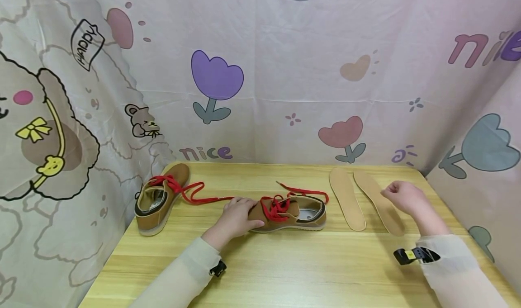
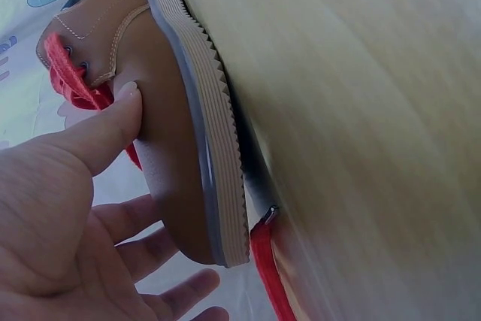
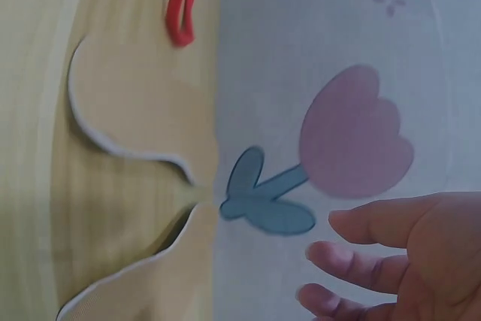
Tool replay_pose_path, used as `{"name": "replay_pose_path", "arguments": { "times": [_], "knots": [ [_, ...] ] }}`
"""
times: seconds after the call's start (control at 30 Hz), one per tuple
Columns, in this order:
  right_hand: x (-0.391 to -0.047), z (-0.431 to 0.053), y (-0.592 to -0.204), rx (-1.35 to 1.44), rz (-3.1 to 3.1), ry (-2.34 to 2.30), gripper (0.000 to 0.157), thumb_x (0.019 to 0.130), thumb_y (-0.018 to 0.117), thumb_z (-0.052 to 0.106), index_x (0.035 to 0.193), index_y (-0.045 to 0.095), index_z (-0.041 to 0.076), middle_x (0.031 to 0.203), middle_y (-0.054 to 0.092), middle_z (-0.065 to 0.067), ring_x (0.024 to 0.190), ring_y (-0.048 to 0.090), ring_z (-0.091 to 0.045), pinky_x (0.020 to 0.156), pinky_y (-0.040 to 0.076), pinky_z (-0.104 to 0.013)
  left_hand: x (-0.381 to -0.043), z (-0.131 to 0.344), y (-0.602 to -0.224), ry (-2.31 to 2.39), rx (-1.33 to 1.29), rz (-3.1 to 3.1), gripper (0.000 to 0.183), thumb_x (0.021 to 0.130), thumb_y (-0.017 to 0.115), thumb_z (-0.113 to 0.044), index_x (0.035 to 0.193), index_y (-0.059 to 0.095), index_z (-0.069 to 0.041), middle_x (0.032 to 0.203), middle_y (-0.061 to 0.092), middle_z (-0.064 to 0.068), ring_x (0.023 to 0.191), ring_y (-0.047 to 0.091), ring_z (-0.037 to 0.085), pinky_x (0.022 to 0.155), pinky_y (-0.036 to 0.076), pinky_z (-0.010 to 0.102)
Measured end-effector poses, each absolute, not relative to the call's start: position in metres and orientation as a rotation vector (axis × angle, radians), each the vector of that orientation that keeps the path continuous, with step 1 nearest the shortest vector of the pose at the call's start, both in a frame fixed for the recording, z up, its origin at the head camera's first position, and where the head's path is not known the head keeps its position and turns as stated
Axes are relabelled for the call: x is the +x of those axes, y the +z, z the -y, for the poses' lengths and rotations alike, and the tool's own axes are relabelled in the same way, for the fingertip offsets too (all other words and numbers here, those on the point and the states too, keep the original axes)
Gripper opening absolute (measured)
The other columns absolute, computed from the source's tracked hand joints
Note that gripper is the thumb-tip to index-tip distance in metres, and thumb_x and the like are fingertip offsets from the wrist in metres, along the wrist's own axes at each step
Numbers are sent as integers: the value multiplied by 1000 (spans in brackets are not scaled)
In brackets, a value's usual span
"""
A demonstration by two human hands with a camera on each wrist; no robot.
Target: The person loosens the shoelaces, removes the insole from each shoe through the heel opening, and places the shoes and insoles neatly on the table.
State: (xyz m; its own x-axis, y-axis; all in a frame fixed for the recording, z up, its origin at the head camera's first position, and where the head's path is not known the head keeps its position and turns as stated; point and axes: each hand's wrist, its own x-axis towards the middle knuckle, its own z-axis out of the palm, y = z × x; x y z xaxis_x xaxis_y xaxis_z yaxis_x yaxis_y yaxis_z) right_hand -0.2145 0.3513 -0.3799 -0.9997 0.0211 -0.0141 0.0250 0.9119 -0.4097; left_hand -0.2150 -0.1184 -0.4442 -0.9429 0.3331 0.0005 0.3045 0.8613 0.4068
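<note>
A brown shoe point(image 1: 260, 220) with red laces lies lengthwise in the middle of the table, its toe to the left. My left hand point(image 1: 236, 215) grips the toe, with the thumb point(image 2: 124, 122) on its near side and fingers round the front. On the right lie two tan insoles, the left one point(image 1: 347, 199) and the right one point(image 1: 376, 199), side by side. Above the right insole hovers my right hand point(image 1: 407, 198), its fingers loosely bent and nothing between them.
The other brown shoe point(image 1: 152, 220) stands at the table's left edge, toe pointing away. Its red lace point(image 1: 203, 201) trails toward the middle shoe. A printed curtain point(image 1: 260, 73) hangs behind the table point(image 1: 301, 262) and at its sides.
</note>
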Motion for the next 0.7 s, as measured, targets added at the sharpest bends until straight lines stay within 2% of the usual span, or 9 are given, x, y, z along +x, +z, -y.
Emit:
{"name": "replay_pose_path", "arguments": {
  "times": [0.13,0.3,0.47,0.7],
  "knots": [
    [-212,-338,-374,6,-3086,-669,33,100,56,35,89,59,5,81,57,-9,75,51,-24,65,40,-38,-215,118,-444,632,513,-2962,70,86,75,-50,141,58,-9,142,55,12,136,40,39,109,30,59],
    [-208,-322,-369,-59,-3132,-674,36,100,57,35,100,67,0,102,67,-21,87,58,-34,75,46,-52,-214,118,-443,635,515,-2963,70,87,75,-49,141,57,-8,142,55,12,136,40,39,110,30,59],
    [-205,-307,-366,-117,-3160,-698,35,99,59,33,102,70,0,107,69,-24,94,61,-39,81,46,-58,-214,119,-443,640,512,-2966,70,87,75,-48,140,58,-8,142,56,12,136,40,39,110,30,60],
    [-202,-290,-365,-201,-3185,-714,28,98,62,28,99,73,2,111,65,-27,94,59,-39,79,46,-57,-214,118,-442,646,513,-2965,69,87,76,-48,140,58,-8,142,56,12,136,40,39,110,30,60]
  ]
}}
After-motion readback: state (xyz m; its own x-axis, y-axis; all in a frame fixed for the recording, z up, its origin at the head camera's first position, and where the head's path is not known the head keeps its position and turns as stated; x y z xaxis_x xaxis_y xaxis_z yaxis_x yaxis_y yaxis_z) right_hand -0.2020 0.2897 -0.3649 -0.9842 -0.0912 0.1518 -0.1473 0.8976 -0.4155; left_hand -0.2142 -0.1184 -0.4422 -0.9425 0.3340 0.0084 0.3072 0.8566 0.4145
